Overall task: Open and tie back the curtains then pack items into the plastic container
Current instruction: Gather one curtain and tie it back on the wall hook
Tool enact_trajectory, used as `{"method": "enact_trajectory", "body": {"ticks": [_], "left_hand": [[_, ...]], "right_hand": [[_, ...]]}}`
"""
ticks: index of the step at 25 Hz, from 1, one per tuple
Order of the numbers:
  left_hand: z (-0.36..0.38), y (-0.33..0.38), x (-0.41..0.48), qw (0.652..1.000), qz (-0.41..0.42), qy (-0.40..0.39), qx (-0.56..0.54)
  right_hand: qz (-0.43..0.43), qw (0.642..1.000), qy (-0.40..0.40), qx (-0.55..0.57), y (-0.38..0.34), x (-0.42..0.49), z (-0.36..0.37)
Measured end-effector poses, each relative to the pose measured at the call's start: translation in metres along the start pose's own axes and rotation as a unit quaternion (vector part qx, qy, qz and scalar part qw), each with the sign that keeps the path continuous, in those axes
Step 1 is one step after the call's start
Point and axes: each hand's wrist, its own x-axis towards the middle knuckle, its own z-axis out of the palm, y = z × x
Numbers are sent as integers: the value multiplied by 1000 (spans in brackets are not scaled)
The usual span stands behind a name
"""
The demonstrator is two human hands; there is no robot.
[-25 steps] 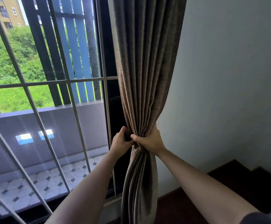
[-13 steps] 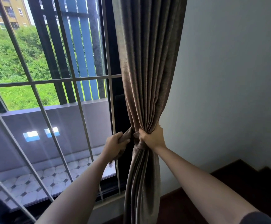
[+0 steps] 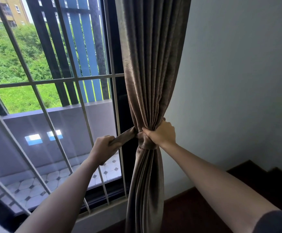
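Note:
A brown-grey curtain (image 3: 152, 68) hangs gathered at the right edge of the window, against the wall. A tie-back band (image 3: 146, 144) of the same cloth wraps its waist. My right hand (image 3: 162, 133) grips the gathered curtain at the band. My left hand (image 3: 103, 147) holds the loose end of the tie-back (image 3: 124, 136) and has it stretched out to the left of the curtain. No plastic container is in view.
White window bars (image 3: 79, 79) stand close behind my left hand, with a balcony and greenery beyond the glass. A plain white wall (image 3: 237, 81) lies right of the curtain. Dark wooden stair steps (image 3: 262, 179) sit at the lower right.
My left hand has drawn away from the curtain to the lower left, pulling the tie-back's end out taut. My right hand has stayed on the gathered curtain.

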Motion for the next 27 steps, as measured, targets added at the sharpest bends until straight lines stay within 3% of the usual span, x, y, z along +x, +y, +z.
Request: {"method": "enact_trajectory", "body": {"ticks": [7,12,16,18,22,27], "left_hand": [[-13,-2,3,995,-46,66,66],[-10,-4,-13,999,30,30,-22],[-9,-7,-10,997,28,39,53],[-4,1,-20,999,21,3,26],[4,40,-57,999,-29,7,-44],[31,91,-67,992,33,20,-120]], "right_hand": [[6,999,-5,34,3,1,-1],[4,999,-21,46,13,6,-3],[2,999,-24,-22,6,5,-5],[12,999,-33,-37,4,7,-4],[34,994,-93,-40,-3,16,-8],[46,988,-134,-58,-19,24,-21]]}}
